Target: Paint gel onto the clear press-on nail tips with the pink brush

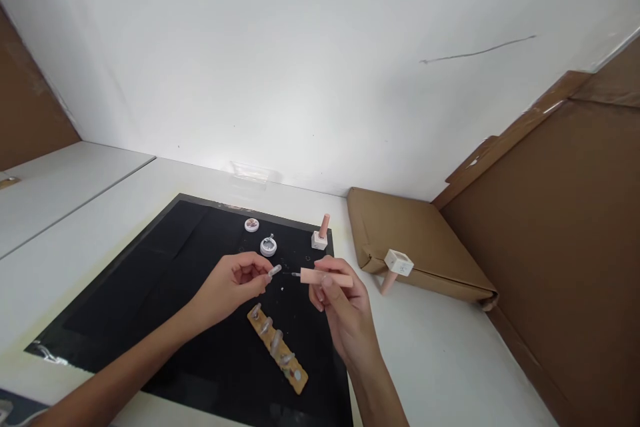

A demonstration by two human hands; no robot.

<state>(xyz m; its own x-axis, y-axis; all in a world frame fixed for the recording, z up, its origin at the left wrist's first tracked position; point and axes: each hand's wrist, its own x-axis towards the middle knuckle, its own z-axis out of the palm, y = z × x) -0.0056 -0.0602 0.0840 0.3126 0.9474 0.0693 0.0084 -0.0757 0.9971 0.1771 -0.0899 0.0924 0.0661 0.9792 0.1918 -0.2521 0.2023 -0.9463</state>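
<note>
Head-worn camera: a person's left hand [237, 285] pinches a clear, glossy, elongated plastic-looking piece [275, 270] between thumb and fingertips, above a smooth black mat [150, 293]. The right hand [347, 307] grips a matte peach cylindrical cap [327, 277] fitted with a slim brush [296, 274]. The brush points leftward at the clear piece, just short of it; the piece's long axis slants up toward the right, and the left hand, touching it, is nearer. Toward the wearer lies a tan, wavy-edged strip [299, 384] bearing similar pieces (its material is uncertain). Beyond sits a round white jar [269, 247].
</note>
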